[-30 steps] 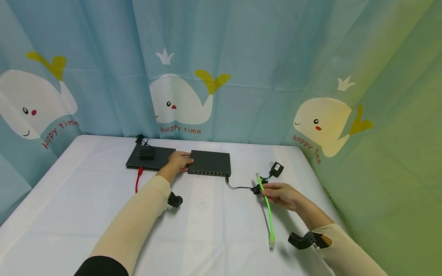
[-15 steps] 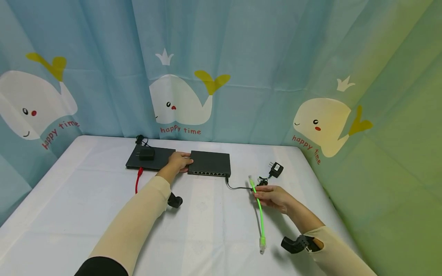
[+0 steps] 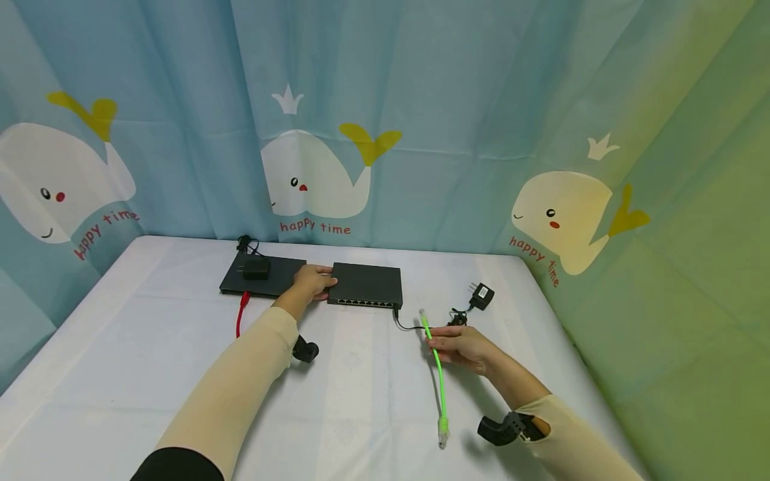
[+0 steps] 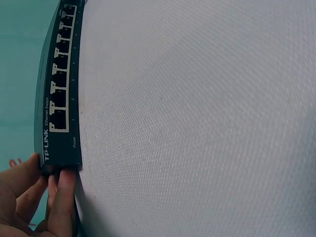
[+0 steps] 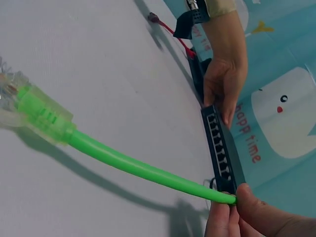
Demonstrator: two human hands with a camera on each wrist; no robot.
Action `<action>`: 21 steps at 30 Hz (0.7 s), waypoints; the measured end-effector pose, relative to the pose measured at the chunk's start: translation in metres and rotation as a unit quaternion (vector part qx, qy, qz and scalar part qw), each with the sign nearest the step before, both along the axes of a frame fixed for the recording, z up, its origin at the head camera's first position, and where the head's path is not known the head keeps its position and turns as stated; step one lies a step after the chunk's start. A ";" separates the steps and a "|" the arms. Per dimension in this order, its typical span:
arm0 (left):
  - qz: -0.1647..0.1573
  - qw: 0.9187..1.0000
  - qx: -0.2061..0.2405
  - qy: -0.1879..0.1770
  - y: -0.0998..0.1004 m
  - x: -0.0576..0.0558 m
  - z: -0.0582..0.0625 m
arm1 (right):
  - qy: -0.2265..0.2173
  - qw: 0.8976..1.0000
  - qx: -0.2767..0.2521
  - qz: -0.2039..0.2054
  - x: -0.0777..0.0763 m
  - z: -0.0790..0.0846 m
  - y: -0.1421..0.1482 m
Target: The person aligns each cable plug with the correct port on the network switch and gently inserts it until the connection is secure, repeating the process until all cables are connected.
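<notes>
My left hand (image 3: 309, 282) holds the left end of a black Ethernet switch (image 3: 365, 284), with a row of ports along its front. In the left wrist view the thumb is at the top edge of the switch (image 4: 60, 89) and the fingers are at its end. Between thumb and fingers, my right hand (image 3: 463, 347) pinches a short green network cable (image 3: 441, 381) near its far end. The cable's near plug (image 5: 44, 113) has a clear tip and hangs free above the table. Its far plug lies to the right of the switch, apart from it.
A second black flat box (image 3: 283, 267) lies left, with a black power adapter (image 3: 255, 268) on top and a red cable (image 3: 242, 310) at its front. Another adapter (image 3: 481, 295) lies right, its black cord (image 3: 415, 327) running to the switch. A whale-print curtain (image 3: 421, 133) hangs behind the table.
My right hand has moved left with the green network cable, bringing its far plug closer to the switch. The left hand and the switch have stayed in place.
</notes>
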State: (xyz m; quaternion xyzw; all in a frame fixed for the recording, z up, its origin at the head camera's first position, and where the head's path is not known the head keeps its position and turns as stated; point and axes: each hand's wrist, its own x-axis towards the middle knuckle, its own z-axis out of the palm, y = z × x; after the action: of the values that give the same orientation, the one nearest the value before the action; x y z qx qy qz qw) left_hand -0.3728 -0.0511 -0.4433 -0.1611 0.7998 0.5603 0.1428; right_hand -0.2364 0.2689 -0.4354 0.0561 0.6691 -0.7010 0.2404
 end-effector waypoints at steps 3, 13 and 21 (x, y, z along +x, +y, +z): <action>-0.001 1.000 0.000 0.002 0.000 0.000 0.000 | 0.002 1.000 0.001 0.006 -0.001 -0.002 -0.004; 0.000 1.000 0.001 0.002 -0.001 0.000 0.000 | -0.004 1.000 -0.018 0.011 -0.003 -0.002 -0.020; 0.009 1.000 0.002 -0.003 0.000 -0.002 -0.001 | -0.006 1.000 -0.013 0.015 -0.006 -0.005 -0.037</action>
State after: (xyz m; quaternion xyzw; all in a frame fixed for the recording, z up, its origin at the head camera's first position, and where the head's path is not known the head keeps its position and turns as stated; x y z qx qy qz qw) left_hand -0.3747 -0.0508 -0.4444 -0.1691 0.7967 0.5630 0.1404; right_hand -0.2422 0.2322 -0.4409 0.0477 0.6595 -0.7054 0.2555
